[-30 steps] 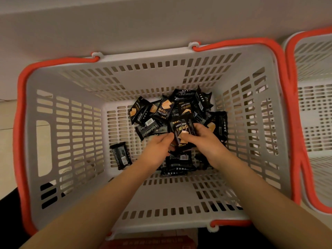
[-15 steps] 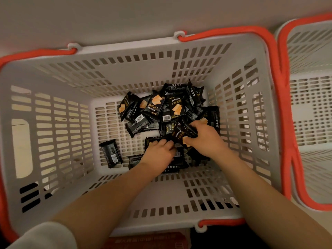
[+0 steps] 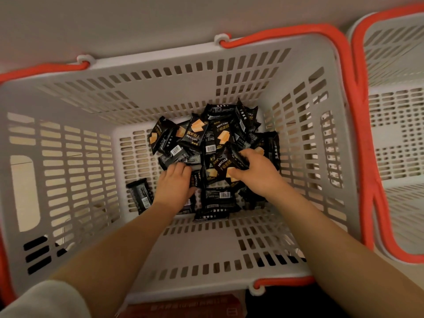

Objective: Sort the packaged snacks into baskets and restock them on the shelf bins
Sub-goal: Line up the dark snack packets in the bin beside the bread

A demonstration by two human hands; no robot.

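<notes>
Black DRYCAKE snack packets [image 3: 215,143] are heaped at the far right of the white slotted basket [image 3: 75,171]. The right hand [image 3: 258,172] pinches one packet [image 3: 226,162] over the heap. The left hand [image 3: 175,185] lies on the packets with fingers curled, grip not visible. One stray packet [image 3: 140,196] sits left. A second basket [image 3: 399,125] is just beside, with red handles [image 3: 364,143] between them.

This looks like a shop, likely its stocking area. A white slotted shopping basket [image 3: 75,143] with orange carry handles [image 3: 358,92] sits on the floor against a plain wall, and a second matching basket [image 3: 399,125] stands just beside it. Inside lies a heap of identical black barcoded "DRYCAKE" snack packets [image 3: 220,134], retail stock in bulk.
</notes>
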